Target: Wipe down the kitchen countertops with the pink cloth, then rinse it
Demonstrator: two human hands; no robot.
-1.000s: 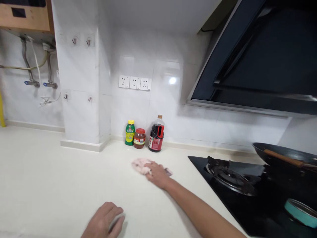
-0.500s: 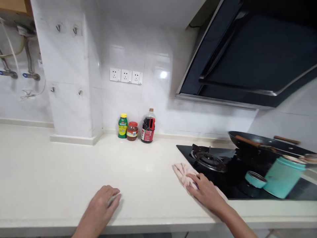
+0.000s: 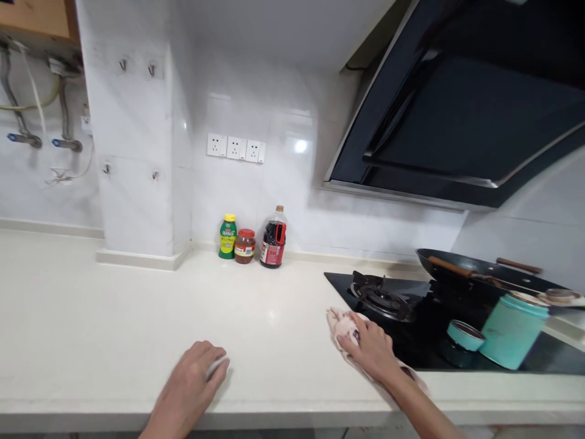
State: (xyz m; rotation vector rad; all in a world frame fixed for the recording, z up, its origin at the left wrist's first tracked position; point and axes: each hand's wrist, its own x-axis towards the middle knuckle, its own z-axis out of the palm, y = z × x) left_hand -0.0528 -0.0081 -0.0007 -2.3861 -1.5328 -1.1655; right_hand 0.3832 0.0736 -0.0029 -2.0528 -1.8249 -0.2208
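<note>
My right hand (image 3: 371, 349) grips a pale pink cloth (image 3: 340, 323) at the left edge of the black gas hob (image 3: 425, 350). The cloth is bunched under the fingers, and part of it trails out beneath my wrist. It lies partly over the hob's edge and partly on the white countertop (image 3: 256, 329). To the left, my left hand (image 3: 194, 375) rests on the countertop near its front edge. Its fingers are curved, with the thumb apart from them; a pale patch shows in the gap. I see no object held there.
Against the wall stand a green bottle with a yellow cap (image 3: 227, 238), a red-lidded jar (image 3: 245, 247) and a dark sauce bottle (image 3: 273, 239). On the hob are a burner (image 3: 381, 302), a wok (image 3: 479, 268), a turquoise canister (image 3: 514, 332) and a small turquoise-sided round piece (image 3: 465, 335). A range hood (image 3: 457, 122) hangs above.
The cloth has bunched up more under my right hand and shifted slightly right along the hob's edge. My left hand has barely moved. The whole view has shifted a little.
</note>
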